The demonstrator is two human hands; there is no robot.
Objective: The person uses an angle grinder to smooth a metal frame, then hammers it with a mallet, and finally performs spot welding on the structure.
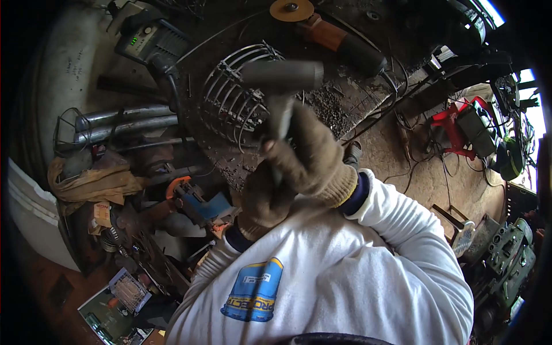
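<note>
Gripping dark grey metal hammer [282,86]: gloved right hand [310,152] fisted round shaft; gloved left hand [265,201] curled closed below; round wire cage [236,98] behind.

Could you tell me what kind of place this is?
Most likely a metalworking or welding workshop. An angle grinder lies on a scorched steel table beside a wire cage, metal pipes lie alongside, and the gloved hands grip a hammer.

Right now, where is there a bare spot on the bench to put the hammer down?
The dark bench looks barest between the wire cage and the angle grinder, though gritty. The dirt floor left of the red stand is open too. The left side, by the pipes, is crowded.
</note>
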